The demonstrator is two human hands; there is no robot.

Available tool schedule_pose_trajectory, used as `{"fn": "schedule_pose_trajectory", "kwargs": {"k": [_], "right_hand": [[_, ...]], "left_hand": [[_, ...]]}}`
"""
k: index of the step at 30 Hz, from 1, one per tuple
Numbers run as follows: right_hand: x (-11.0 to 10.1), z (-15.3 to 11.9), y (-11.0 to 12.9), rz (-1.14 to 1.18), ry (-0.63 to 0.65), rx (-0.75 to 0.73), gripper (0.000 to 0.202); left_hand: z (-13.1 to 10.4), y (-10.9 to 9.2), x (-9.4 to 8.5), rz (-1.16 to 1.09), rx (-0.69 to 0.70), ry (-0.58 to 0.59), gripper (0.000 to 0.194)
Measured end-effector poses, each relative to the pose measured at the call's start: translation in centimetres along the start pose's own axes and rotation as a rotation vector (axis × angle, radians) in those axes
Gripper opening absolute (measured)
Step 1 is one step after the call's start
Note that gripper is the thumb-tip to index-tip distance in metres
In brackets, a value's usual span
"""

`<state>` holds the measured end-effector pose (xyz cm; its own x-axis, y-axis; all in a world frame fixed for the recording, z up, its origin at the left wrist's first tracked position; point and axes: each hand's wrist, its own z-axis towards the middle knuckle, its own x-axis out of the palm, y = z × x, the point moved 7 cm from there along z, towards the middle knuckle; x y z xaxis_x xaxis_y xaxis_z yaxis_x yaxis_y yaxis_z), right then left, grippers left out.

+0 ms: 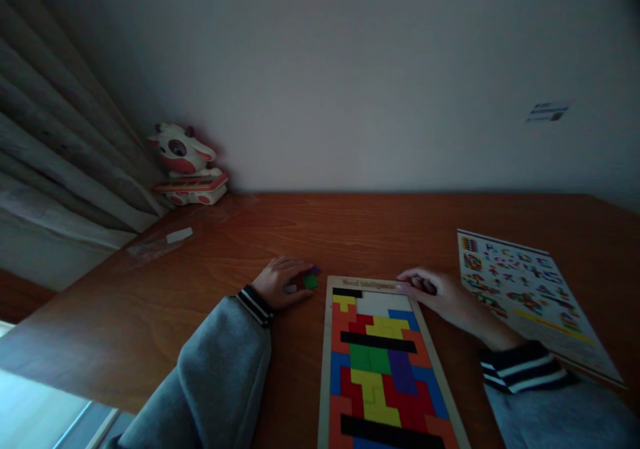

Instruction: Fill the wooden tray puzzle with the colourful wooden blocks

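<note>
Puzzle board (345, 282) with a pale wooden rim, rectangular and packed with flat red, yellow, blue, green, purple, orange and black shapes, is lying at the lower centre of the frame, its long axis running from the bottom edge up toward the middle. A white gap (377, 304) is showing near its top end.

Just left of the board's upper left corner, a small, flat green block (311, 281) and a dark purple block (314, 271) are lying at the left hand (279, 283), the nearer of the two; the gap is lying to the right of this grip and slightly lower. Its thumb and fingers are curving around the blocks; whether they are pinching either, I cannot tell.

The right hand (443, 295) is touching the rim's upper right corner, and how firmly that grip is pressing is not showing.

Farther right, a white printed sheet (535, 295) with coloured figures is lying on the reddish-brown wooden desk (360, 235). Toward the upper left, a white-and-red cow toy (183, 152) is standing by a pale curtain (55, 129).
</note>
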<state>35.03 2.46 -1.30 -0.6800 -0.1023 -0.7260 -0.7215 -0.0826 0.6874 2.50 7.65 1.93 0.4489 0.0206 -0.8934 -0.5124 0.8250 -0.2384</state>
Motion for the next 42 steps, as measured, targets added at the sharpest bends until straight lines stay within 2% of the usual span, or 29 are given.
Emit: {"fn": "schedule_pose_trajectory", "kwargs": {"k": [6,10,14,18,28,36,39,42], "right_hand": [[-0.3,-0.3,1.0,0.041,-0.021,-0.021,0.043],[-0.3,-0.4,1.2,0.064,-0.037,-0.036,0.043],[-0.3,-0.4,1.3,0.086,-0.051,-0.065,0.041],[-0.3,-0.4,1.1,0.086,-0.052,-0.053,0.041],[-0.3,-0.4,1.1,0.077,-0.041,-0.06,0.041],[-0.2,-0.4,0.8,0.064,-0.034,-0.054,0.041],[-0.8,-0.5,1.2,0.064,-0.127,-0.082,0.037],[-1.2,-0.8,3.0,0.052,-0.231,-0.136,0.033]], "left_hand": [[0.1,-0.8,0.1,-0.079,0.104,-0.025,0.039],[0.3,-1.0,0.0,-0.129,0.082,-0.022,0.039],[0.4,-0.9,-0.4,-0.115,0.055,-0.069,0.035],[0.3,-0.8,-0.2,-0.11,0.062,-0.049,0.036],[0.0,0.5,0.2,-0.147,-0.009,-0.061,0.029],[0.4,-0.7,-1.7,-0.134,0.004,-0.205,0.025],[0.6,-1.8,-2.6,-0.105,0.016,-0.3,0.024],[1.2,-4.0,-2.5,-0.129,0.056,-0.381,0.026]]}}
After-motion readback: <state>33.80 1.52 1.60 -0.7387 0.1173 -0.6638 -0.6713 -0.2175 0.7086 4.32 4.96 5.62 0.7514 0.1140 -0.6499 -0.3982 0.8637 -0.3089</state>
